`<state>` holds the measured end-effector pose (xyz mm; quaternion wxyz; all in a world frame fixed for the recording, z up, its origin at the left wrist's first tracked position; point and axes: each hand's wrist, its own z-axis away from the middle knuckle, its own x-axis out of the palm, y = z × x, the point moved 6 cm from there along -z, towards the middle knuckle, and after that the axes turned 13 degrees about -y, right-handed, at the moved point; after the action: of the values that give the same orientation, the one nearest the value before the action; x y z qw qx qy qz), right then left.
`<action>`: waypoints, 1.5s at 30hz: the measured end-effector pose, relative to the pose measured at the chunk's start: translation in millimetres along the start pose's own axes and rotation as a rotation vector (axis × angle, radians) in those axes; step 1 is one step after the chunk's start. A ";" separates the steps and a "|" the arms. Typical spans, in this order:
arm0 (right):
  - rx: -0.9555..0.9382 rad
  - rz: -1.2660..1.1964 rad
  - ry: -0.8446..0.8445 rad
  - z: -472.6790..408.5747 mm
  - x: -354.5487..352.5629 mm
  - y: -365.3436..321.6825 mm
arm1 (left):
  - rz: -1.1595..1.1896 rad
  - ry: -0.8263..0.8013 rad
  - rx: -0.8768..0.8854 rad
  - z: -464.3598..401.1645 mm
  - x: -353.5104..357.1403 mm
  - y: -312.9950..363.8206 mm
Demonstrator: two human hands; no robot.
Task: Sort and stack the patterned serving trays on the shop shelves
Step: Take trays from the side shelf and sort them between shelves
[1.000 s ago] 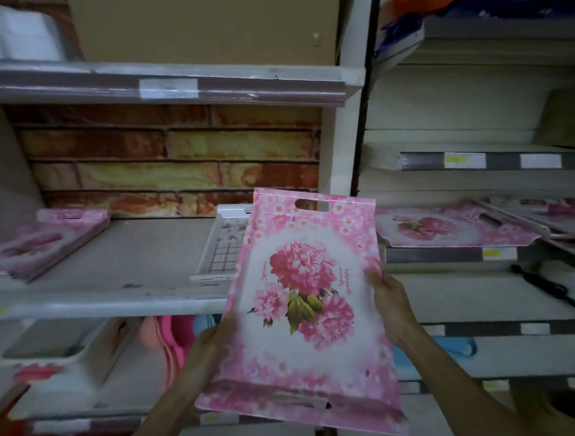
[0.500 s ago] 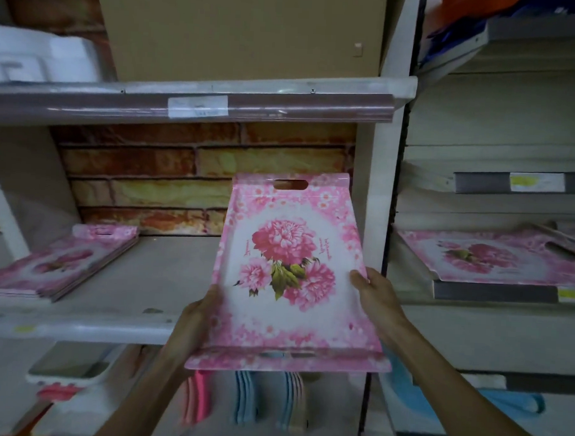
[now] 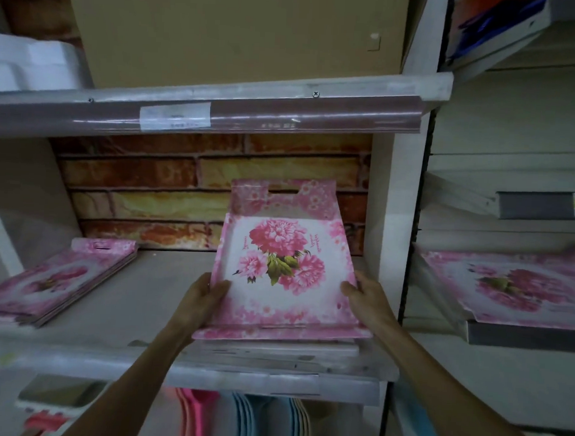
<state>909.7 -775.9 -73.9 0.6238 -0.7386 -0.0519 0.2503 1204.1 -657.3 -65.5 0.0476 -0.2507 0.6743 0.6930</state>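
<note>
While a stack of pink floral trays (image 3: pixel 56 283) lies at the shelf's (image 3: pixel 115 352) left end, the left hand (image 3: pixel 198 304) and right hand (image 3: pixel 369 302) each hold a side edge of the peony-printed tray (image 3: pixel 282 277), near end low over a pale tray pile (image 3: pixel 280 349). To seat it well, square the edges, then lower evenly. Script beside the flowers and the price label (image 3: pixel 175 115) above are unreadable. Another floral tray (image 3: pixel 513 287) rests on the right bay.

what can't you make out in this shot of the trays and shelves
- Head view: the stack under the held pink tray is covered by it, so no count.
- Lettering beside the tray's flowers is too small to read.
- Shelf label print is blurred.
- Left tray pile and right-hand tray are blurred and cut by the edges.
- Fingers of the left hand and right hand under the tray are hidden.
</note>
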 end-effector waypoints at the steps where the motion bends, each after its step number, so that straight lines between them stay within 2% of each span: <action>1: 0.016 0.013 0.006 -4.7 1.3 4.5 | -0.030 0.000 -0.010 -7.8 -0.4 -3.2; 8: 0.138 0.045 0.040 -17.3 17.2 44.6 | -0.292 -0.023 -0.121 -46.9 8.2 -42.7; 15: 0.191 0.066 0.013 -25.7 23.3 59.4 | -0.424 -0.063 -0.141 -58.0 17.0 -67.3; 26: 0.190 0.123 0.027 -23.0 23.6 65.3 | -0.373 -0.089 -0.132 -55.4 18.9 -71.9; 35: 0.228 0.179 0.016 -20.1 21.2 63.7 | -0.501 -0.109 -0.142 -60.0 22.0 -70.4; 37: 0.246 0.172 0.029 -17.6 17.5 58.9 | -0.527 -0.124 -0.122 -59.8 19.7 -70.3; 40: 0.238 0.117 0.154 -10.8 -2.3 48.1 | -0.499 -0.087 -0.074 -59.9 10.1 -66.9; 43: 0.137 0.085 0.253 7.8 -25.5 32.7 | -0.435 0.034 0.079 -60.3 1.2 -48.2; 45: 0.081 0.025 0.288 25.5 -39.6 27.2 | -0.336 0.053 0.179 -56.5 4.7 -30.5</action>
<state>857.8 -774.4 -90.1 0.6509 -0.7417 0.0572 0.1514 1228.3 -710.1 -93.2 0.1669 -0.3728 0.6829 0.6057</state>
